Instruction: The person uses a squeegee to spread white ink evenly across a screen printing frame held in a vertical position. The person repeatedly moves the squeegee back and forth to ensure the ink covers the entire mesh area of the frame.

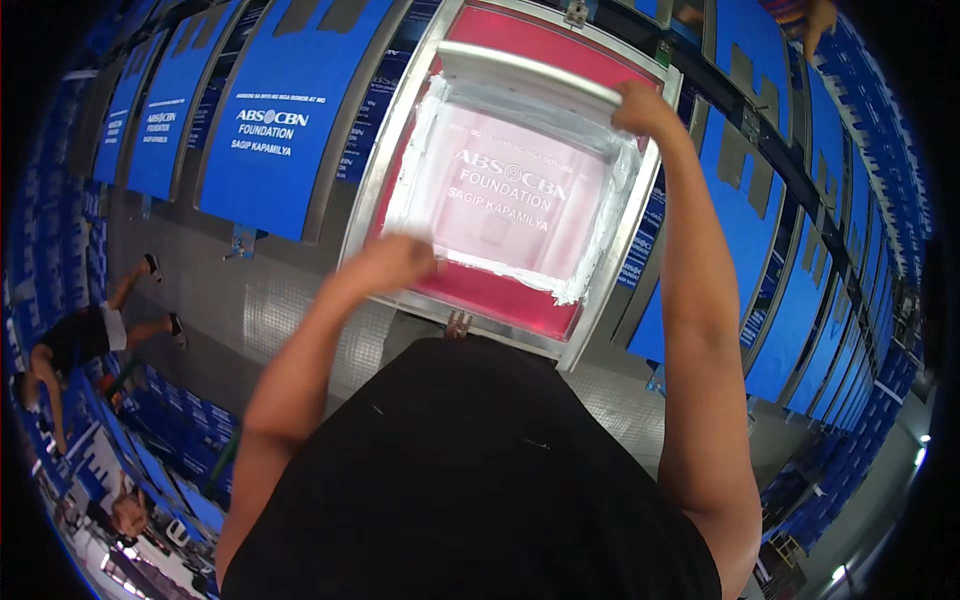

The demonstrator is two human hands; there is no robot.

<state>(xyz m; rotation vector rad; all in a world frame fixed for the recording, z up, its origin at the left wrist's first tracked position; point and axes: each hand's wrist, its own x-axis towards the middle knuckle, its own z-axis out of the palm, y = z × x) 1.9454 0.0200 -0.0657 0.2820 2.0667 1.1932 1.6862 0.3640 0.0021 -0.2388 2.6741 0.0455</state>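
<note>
A metal-framed printing screen point(398, 150) with pink mesh lies on a long table in front of me. White ink is smeared around a lettered stencil in the mesh's middle. A long metal squeegee point(520, 70) rests across the screen's far end. My right hand point(642, 108) grips the squeegee's right end. My left hand point(392, 262) is blurred at the screen's near left edge; whether it grips anything there is unclear.
Blue fabric panels with white lettering point(280, 110) lie in rows on the long tables to the left and right point(790, 300). A person point(75, 340) crouches on the floor at the far left. Another person's hand point(815, 20) shows at the top right.
</note>
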